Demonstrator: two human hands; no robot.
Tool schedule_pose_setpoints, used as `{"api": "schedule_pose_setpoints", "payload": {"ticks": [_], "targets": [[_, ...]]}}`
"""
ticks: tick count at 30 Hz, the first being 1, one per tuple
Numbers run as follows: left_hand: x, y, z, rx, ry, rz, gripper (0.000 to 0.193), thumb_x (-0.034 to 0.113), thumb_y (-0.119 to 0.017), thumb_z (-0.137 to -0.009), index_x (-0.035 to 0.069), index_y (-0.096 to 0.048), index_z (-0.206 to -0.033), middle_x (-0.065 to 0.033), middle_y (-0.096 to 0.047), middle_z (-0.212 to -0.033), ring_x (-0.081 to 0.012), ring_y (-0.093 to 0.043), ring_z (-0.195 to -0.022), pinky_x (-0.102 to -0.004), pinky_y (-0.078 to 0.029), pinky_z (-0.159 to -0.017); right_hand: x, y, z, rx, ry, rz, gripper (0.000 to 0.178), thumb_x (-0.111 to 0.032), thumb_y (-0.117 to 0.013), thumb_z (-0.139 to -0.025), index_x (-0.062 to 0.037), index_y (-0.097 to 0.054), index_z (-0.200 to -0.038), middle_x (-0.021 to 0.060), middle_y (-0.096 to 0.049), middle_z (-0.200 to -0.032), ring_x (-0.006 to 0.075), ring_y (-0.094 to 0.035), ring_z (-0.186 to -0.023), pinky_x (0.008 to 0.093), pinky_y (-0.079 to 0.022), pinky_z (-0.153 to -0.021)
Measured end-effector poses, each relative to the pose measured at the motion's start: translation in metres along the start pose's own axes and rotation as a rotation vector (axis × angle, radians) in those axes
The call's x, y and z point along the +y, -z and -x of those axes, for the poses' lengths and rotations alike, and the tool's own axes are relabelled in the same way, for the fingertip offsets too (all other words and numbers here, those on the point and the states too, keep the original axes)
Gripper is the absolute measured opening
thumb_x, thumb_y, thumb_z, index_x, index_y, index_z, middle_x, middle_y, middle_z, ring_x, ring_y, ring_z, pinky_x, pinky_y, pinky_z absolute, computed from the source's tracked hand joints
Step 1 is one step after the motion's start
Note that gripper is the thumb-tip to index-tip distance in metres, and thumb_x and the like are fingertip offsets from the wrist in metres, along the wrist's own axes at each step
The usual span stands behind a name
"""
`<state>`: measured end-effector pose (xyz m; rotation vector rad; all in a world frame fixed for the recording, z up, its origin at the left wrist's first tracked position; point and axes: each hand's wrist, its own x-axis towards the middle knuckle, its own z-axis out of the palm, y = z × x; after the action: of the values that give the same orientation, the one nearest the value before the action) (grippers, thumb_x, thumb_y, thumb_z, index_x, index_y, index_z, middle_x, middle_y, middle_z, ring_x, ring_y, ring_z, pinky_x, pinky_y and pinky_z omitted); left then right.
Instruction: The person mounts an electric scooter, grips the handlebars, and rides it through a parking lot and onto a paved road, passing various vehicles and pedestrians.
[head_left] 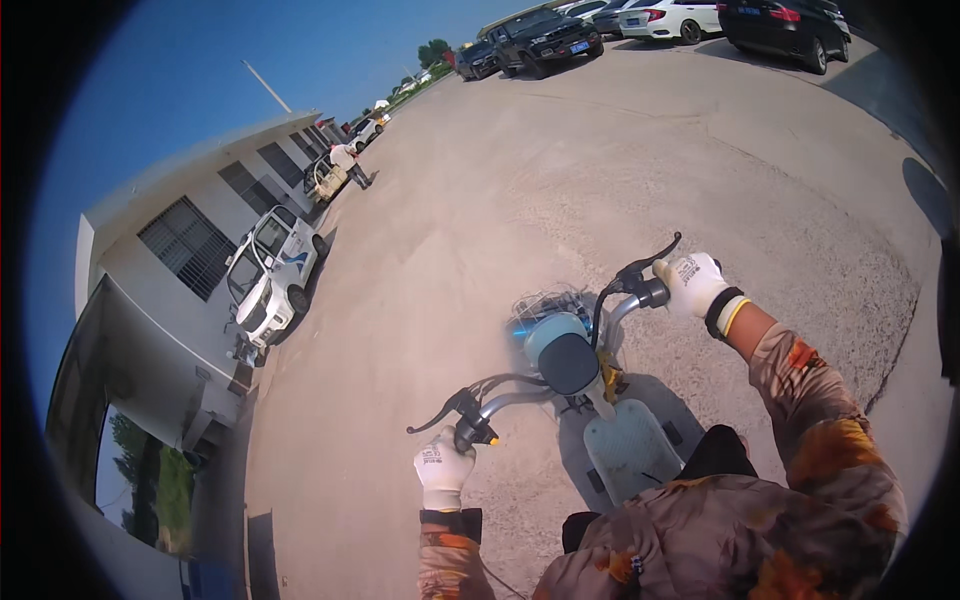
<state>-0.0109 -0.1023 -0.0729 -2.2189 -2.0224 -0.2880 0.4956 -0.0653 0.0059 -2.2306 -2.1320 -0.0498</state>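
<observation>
I sit on a light-blue electric scooter (630, 450), with its handlebar in front of me. My left hand (443, 468), in a white work glove, is closed round the left handlebar grip, just behind the black left brake lever (440, 408). Also gloved in white, my right hand (692, 286) wraps the right grip behind the right brake lever (650, 258). Both levers stand away from the fingers. Between the grips is a round dark display (568, 362) on a pale-blue housing. A wire front basket (548, 302) shows ahead of it, with something blue inside.
Pale concrete ground (430, 280) stretches ahead. On the left, a small white vehicle (275, 270) stands beside a low white building (185, 290). Farther along, a person (348, 162) bends by a parked vehicle. A black off-road car (545, 40) and several other cars line the far right.
</observation>
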Motion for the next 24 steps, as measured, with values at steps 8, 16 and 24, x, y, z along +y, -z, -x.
{"api": "schedule_pose_setpoints", "payload": {"ticks": [8, 16, 24], "targets": [[0.000, -0.002, -0.005, -0.012, 0.003, -0.017, 0.019, 0.027, -0.073, -0.080, 0.016, -0.067, -0.093, -0.0105, -0.076, -0.082, -0.0346, -0.075, -0.078, -0.0473, -0.059, -0.071, 0.003, -0.028, -0.002, -0.034, 0.028, -0.036, 0.035, -0.021, -0.069, -0.082, -0.0083, -0.070, -0.115, 0.0164, -0.078, -0.090, 0.0364, -0.078, -0.090, 0.0476, -0.060, -0.079], [-0.007, 0.017, -0.009, 0.012, 0.011, -0.014, 0.016, 0.026, -0.072, -0.080, 0.014, -0.066, -0.089, -0.0110, -0.076, -0.083, -0.0350, -0.075, -0.080, -0.0478, -0.059, -0.072, -0.006, -0.020, -0.002, 0.037, 0.052, -0.054, 0.033, -0.021, -0.069, -0.082, -0.0091, -0.070, -0.112, 0.0166, -0.077, -0.087, 0.0374, -0.078, -0.086, 0.0484, -0.060, -0.077], [-0.006, 0.004, -0.013, -0.073, 0.031, -0.077, 0.018, 0.030, -0.071, -0.082, 0.016, -0.068, -0.093, -0.0120, -0.077, -0.086, -0.0346, -0.076, -0.082, -0.0475, -0.059, -0.073, -0.001, -0.043, -0.004, 0.011, 0.036, -0.062, 0.035, -0.021, -0.069, -0.081, -0.0097, -0.071, -0.114, 0.0161, -0.078, -0.089, 0.0369, -0.078, -0.088, 0.0486, -0.060, -0.079]]}}
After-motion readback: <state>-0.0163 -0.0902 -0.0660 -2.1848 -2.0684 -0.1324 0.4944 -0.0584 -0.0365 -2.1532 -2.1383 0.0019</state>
